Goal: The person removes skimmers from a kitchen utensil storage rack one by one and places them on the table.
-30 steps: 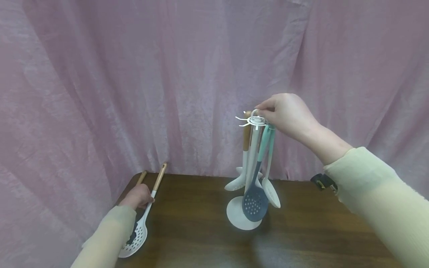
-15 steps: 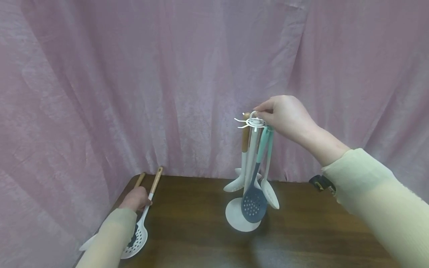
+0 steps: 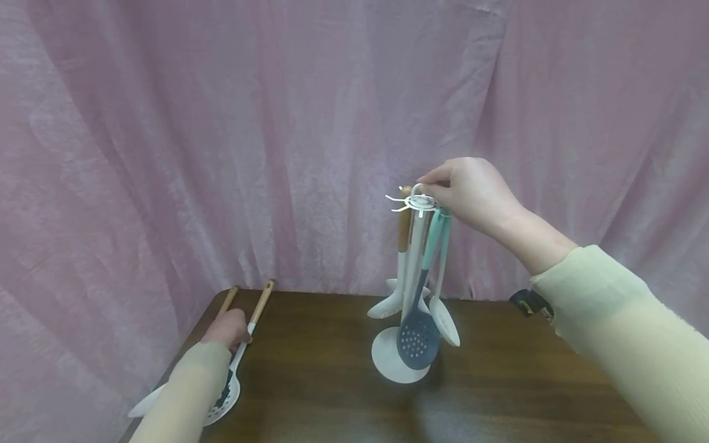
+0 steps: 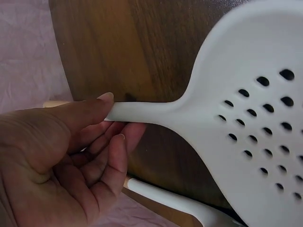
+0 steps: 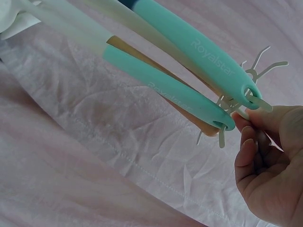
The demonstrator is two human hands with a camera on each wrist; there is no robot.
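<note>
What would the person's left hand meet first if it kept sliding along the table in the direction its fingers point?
Probably nothing solid: the left hand, holding the white skimmer's handle, points toward the table's far edge. Past that hangs the pink curtain, though depth is unclear.

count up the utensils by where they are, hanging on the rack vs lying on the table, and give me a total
Hanging on the rack: 4 that I can tell apart (dark blue slotted skimmer, white spoon, white ladle, one more white head mostly hidden behind)
Lying on the table: 2 (white slotted skimmer gripped by the left hand, second wooden-handled utensil)
Total: 6
</note>
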